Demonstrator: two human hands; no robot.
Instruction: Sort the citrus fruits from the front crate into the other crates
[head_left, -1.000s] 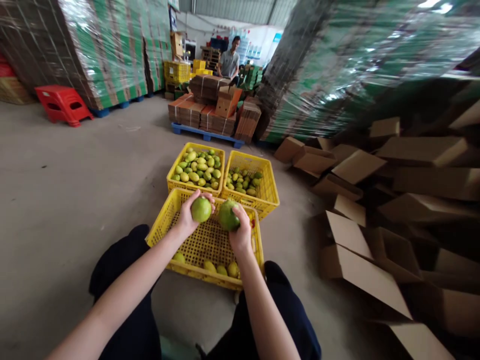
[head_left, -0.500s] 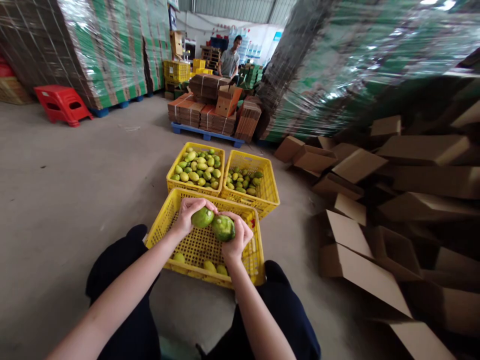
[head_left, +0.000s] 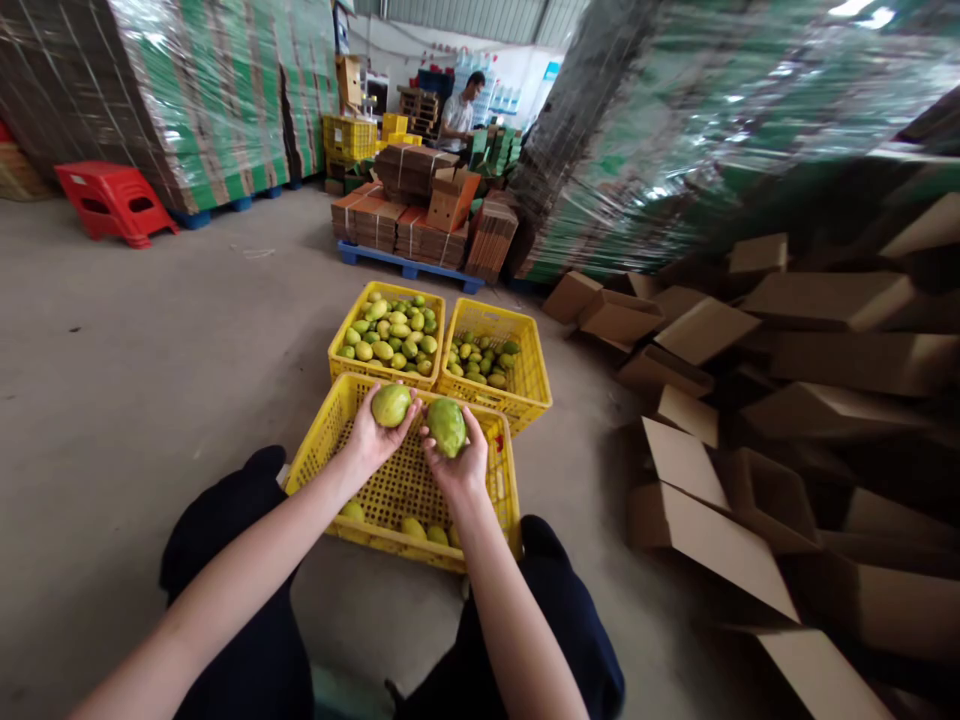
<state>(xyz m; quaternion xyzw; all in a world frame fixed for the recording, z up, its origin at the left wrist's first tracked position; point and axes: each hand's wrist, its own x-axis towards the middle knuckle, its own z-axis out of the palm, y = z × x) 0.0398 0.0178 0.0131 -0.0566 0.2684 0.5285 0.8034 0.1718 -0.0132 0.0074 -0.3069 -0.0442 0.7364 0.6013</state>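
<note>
Floor [head_left: 202, 340] spreads toward 9 o'clock of crate [head_left: 321, 448]; cartons [head_left: 686, 465] bound 3 o'clock. Over crate's 12-o'clock half: left hand [head_left: 375, 437] cups yellow-green fruit [head_left: 391, 405]; right hand [head_left: 461, 468] grasps mottled green fruit [head_left: 447, 427].

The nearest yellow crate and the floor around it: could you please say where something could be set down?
Largely bare: grey concrete floor between the red plastic stool and the nearest rectangular yellow plastic crate, and that crate's middle, beyond its near row of yellow-green fruits. Crowded: the right, with heaped brown cardboard boxes, and the full rear-left yellow plastic crate.
</note>
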